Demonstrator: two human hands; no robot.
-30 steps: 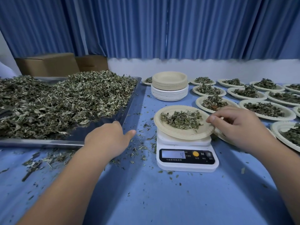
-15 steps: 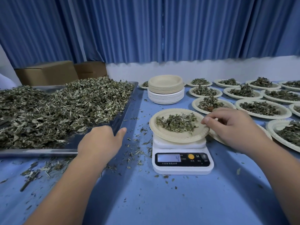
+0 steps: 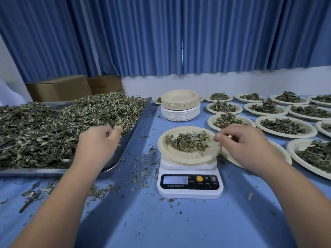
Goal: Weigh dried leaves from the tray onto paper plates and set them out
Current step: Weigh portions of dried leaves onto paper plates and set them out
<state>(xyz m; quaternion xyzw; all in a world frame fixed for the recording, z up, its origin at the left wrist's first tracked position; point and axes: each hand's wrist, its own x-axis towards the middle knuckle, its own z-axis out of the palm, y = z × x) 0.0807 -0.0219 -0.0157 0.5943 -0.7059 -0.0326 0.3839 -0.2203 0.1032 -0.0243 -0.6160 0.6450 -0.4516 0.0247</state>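
A metal tray (image 3: 131,134) at the left holds a big heap of dried leaves (image 3: 53,126). My left hand (image 3: 96,142) is over the tray's near right corner, with its fingers curled down into the edge of the heap. A white digital scale (image 3: 189,187) stands in the middle and shows 4. On it sits a paper plate (image 3: 172,154) with a small pile of leaves (image 3: 188,142). My right hand (image 3: 245,145) pinches this plate's right rim between thumb and forefinger.
A stack of empty paper plates (image 3: 180,104) stands behind the scale. Several filled plates (image 3: 284,126) cover the table's right side, and one plate (image 3: 284,153) lies partly under my right wrist. Loose leaf bits (image 3: 134,172) litter the blue table. Cardboard boxes (image 3: 59,88) stand behind the tray.
My left hand has moved from the table up onto the leaf heap in the tray. My right hand has stayed at the plate's right rim.
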